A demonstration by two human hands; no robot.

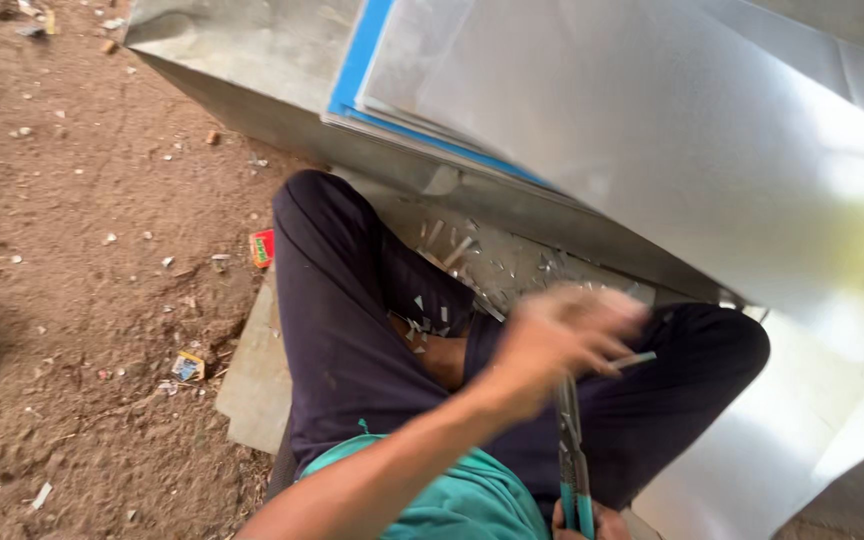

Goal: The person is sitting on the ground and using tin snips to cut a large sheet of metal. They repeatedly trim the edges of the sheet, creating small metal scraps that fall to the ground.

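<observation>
I sit cross-legged in dark trousers [342, 300] and a teal shirt. My left hand [557, 338], blurred by motion, hovers over my lap with its fingers closed on a thin metal strip [638, 358]. Just below it are tin snips [572, 450] with teal handles, blades pointing up toward that hand. My right hand [604, 522] grips the handles at the bottom edge and is mostly out of view. A large shiny metal sheet [712, 170] curves over my right knee.
Several small metal offcuts [457, 250] lie on my lap and on the flat sheet in front. Stacked sheets with a blue edge [352, 80] rest behind. Dirt ground [82, 250] with litter and a red packet [263, 247] lies left. A flat board [252, 385] lies under my leg.
</observation>
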